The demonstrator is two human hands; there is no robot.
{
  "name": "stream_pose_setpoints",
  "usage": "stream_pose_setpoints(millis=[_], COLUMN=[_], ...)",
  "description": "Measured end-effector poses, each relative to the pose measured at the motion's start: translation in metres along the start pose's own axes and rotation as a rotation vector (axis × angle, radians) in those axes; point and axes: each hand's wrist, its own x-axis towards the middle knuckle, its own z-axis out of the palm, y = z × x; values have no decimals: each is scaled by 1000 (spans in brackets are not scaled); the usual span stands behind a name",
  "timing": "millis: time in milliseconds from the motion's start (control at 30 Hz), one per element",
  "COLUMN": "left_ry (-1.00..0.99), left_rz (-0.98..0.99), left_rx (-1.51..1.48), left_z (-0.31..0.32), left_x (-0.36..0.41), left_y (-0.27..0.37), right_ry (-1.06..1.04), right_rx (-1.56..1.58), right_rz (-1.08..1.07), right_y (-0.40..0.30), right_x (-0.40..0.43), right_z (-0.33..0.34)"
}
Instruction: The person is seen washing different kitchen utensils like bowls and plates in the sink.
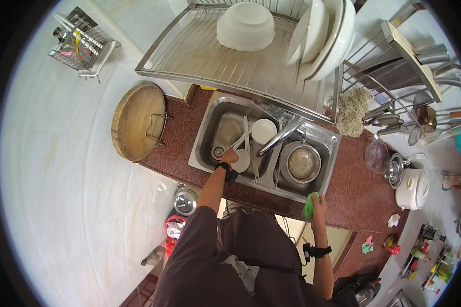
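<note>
My left hand [229,155] is down in the left basin of the stainless steel double sink [269,169]. Its fingers close around the near end of pale, slender sticks [241,141] that look like chopsticks. Beside this hand lies a small white dish [241,162], partly covered by it. A white bowl [264,131] sits farther back in the same basin, and a long flat utensil [255,163] leans near the divider. At the sink's front right corner, my right hand [319,209] grips a crumpled green cloth [310,206].
A chrome faucet [282,137] arches over the left basin. Metal bowls [318,174] are nested in the right basin. Above the sink hangs a wire dish rack [230,73] with white bowls. A round wooden cutting board [136,122] stands left; a white rice cooker [409,190] stands right.
</note>
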Motion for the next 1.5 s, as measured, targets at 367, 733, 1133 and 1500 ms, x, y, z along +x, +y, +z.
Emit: stream_pose_setpoints(millis=[367, 733, 1133, 1500], left_ry=[117, 384, 423, 412], left_rz=[161, -6, -33, -131], left_rx=[261, -252, -119, -654], left_z=[40, -30, -25, -76], left_x=[90, 82, 148, 26], left_y=[-53, -35, -121, -5], right_ry=[47, 80, 42, 61], right_rx=[103, 64, 94, 63], right_rz=[55, 34, 127, 47], right_y=[59, 54, 79, 65], right_x=[-23, -14, -26, -27], right_z=[-24, 19, 18, 41])
